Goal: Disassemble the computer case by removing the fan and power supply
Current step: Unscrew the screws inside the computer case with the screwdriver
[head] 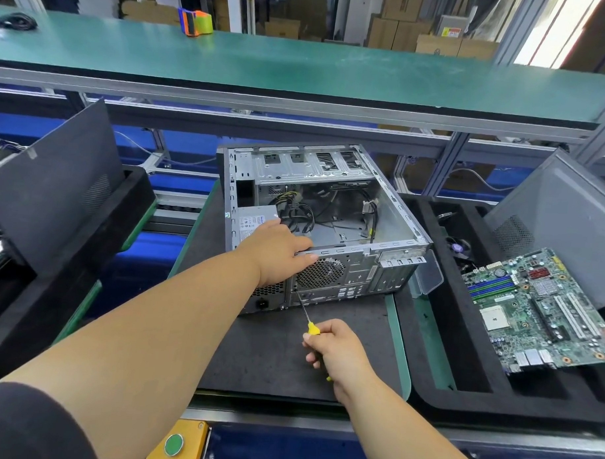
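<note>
The computer case (323, 226) lies on its side, open face up, on a dark mat (272, 358) at the centre of the workstation. Its rear panel faces the person. The power supply (255, 224) sits in the near-left corner of the case, with black cables (296, 213) bundled just beside it. The fan (322, 273) is visible behind the round grille in the rear panel.

The left hand (281, 254) rests on the top edge of the rear panel – fingers held together and curled over the rim above the fan grille, thumb towards the power supply. The right hand (338, 354) grips a screwdriver (306, 317) with a yellow handle; fingers wrapped around the handle. The shaft angles up and left, with its tip at the rear panel just below the grille.

To the right, a motherboard (545, 310) lies tilted in a black foam tray (461, 355). A grey side panel (562, 217) leans behind it. A black panel (55, 186) stands on the left. A tape dispenser (195, 22) sits on the green shelf (299, 71) beyond.
</note>
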### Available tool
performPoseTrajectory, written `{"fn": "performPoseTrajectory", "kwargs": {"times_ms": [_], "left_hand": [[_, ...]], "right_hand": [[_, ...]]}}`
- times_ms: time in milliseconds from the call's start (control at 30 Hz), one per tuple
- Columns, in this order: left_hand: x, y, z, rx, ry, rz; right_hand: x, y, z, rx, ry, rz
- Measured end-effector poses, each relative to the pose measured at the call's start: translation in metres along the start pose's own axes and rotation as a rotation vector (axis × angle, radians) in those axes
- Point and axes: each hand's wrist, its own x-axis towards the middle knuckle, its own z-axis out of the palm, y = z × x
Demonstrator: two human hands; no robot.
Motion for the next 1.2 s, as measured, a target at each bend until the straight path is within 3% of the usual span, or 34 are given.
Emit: {"fn": "performPoseTrajectory", "kwargs": {"times_ms": [267,500,800,1033,1200], "left_hand": [[-0.001,0.001,0.000,-0.003,0.011,-0.010],[0.000,-0.001,0.002,-0.032,-0.008,-0.026],[0.002,-0.002,0.003,-0.047,-0.031,-0.049],[0.001,-0.002,0.001,-0.032,-0.029,-0.041],[0.000,-0.001,-0.001,-0.044,-0.030,-0.034]], "right_hand": [[0.002,-0.005,0.001,0.321,-0.142,0.267],[0.001,-0.009,0.003,0.367,-0.155,0.354],[0.005,-0.009,0.007,0.400,-0.133,0.396],[0.009,-0.006,0.012,0.270,-0.044,0.340],[0.009,-0.005,0.012,0.297,-0.084,0.375]]}}
